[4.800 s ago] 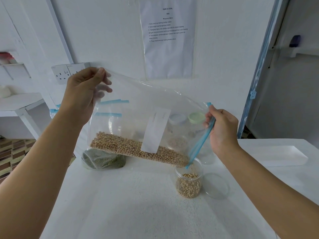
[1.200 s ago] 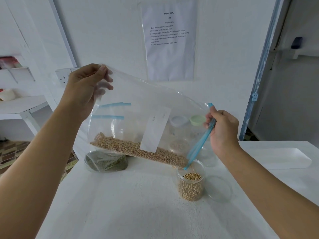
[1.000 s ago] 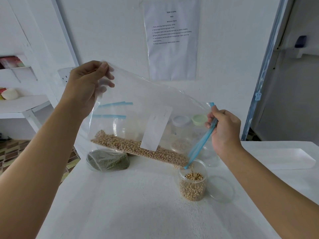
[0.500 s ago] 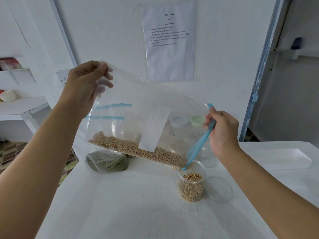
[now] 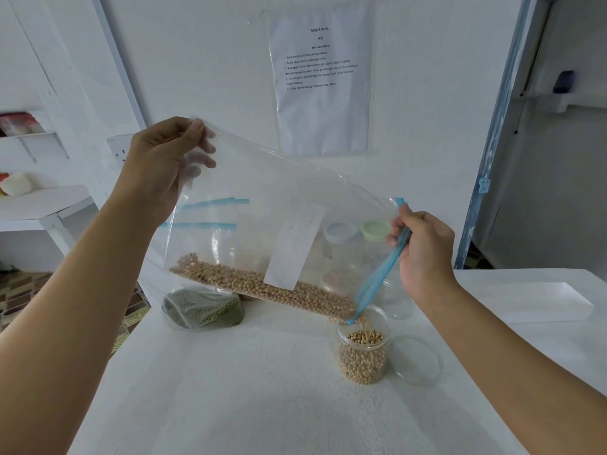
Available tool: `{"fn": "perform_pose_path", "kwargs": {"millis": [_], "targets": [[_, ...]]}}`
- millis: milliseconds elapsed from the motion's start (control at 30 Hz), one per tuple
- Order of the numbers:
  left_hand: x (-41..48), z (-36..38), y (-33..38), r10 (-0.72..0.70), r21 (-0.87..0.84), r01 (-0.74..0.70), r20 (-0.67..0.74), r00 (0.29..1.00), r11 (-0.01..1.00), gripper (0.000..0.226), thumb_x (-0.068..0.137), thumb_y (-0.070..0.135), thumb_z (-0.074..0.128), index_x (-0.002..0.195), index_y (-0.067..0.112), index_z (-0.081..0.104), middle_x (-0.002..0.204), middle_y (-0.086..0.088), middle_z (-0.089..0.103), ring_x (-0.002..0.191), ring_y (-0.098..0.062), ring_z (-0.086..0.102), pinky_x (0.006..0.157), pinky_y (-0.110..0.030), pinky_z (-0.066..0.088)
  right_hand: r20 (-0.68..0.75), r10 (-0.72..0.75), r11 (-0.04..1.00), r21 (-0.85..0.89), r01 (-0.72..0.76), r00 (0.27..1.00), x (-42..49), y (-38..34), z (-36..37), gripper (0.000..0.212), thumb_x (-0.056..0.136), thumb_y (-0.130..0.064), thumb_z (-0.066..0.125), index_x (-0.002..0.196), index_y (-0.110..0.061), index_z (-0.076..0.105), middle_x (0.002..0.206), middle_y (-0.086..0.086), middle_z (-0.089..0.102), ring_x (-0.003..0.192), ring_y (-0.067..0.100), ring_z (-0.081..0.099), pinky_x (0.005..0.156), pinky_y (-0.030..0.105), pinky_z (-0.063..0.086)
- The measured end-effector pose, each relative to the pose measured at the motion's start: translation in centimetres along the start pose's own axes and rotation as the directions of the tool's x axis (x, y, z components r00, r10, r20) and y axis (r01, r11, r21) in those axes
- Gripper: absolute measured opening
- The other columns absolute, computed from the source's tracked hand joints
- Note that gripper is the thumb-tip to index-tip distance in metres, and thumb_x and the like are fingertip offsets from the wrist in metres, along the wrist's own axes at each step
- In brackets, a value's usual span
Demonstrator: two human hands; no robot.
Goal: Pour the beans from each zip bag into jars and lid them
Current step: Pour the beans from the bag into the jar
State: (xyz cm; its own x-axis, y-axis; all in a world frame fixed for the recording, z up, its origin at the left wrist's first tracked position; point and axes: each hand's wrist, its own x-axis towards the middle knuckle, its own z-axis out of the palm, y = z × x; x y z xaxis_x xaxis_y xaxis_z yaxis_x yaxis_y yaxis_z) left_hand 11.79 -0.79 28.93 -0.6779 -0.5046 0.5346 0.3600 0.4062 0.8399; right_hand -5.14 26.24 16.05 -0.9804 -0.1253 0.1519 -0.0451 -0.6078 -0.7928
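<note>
While the left hand [image 5: 161, 169], grip closed, pinches the raised corner of the clear plastic zip bag [image 5: 279, 205] at upper left, the right hand [image 5: 423, 251] pinches its blue zip edge, the mouth corner hanging over the small clear round jar [image 5: 363, 359] on the white tabletop [image 5: 246, 389], lower right of centre. The tan round beans [image 5: 262, 287] line the bag's low edge; raise it gently, I'd say, because the jar looks nearly full and could overflow.

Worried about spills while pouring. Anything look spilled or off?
Possibly: a few soybeans seem to lie on the table just left of the open jar, under the corner of the zip bag. Otherwise nothing stands out.
</note>
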Motion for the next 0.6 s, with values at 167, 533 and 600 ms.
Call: {"fn": "perform_pose_path", "kwargs": {"millis": [167,533,600], "targets": [[0.09,-0.08,-0.12,0.000,0.002,0.000,0.001,1.000,1.000,0.020,0.103,0.022,0.060,0.089,0.018,0.073,0.082,-0.001,0.066,0.072,-0.018,0.063,0.068,-0.029,0.037,0.002,-0.002,1.000,-0.003,0.002,1.000,-0.01,-0.01,0.03,0.038,0.098,-0.006,0.063,0.063,-0.009,0.050,0.060,0.000,0.056,0.050,0.010,0.049,0.055,0.025,0.042],[0.24,-0.08,-0.15,0.000,-0.004,0.000,0.007,1.000,1.000,0.020,0.103,0.021,0.060,0.088,0.018,0.073,0.082,-0.001,0.066,0.072,-0.018,0.063,0.068,-0.029,0.037,0.003,-0.003,1.000,0.002,0.003,1.000,0.19,0.17,0.04,0.036,0.098,-0.007,0.063,0.065,-0.009,0.051,0.059,-0.001,0.057,0.050,0.009,0.049,0.057,0.026,0.042],[0.30,0.02,-0.06,0.003,-0.003,-0.003,0.012,1.000,1.000,0.021,0.103,0.021,0.061,0.086,0.020,0.074,0.082,-0.001,0.066,0.071,-0.017,0.063,0.067,-0.028,0.038,0.001,0.000,1.000,0.006,0.000,1.000,0.26,0.29,0.00,0.037,0.098,-0.007,0.063,0.063,-0.010,0.051,0.059,-0.001,0.057,0.051,0.010,0.049,0.058,0.027,0.042]]}}
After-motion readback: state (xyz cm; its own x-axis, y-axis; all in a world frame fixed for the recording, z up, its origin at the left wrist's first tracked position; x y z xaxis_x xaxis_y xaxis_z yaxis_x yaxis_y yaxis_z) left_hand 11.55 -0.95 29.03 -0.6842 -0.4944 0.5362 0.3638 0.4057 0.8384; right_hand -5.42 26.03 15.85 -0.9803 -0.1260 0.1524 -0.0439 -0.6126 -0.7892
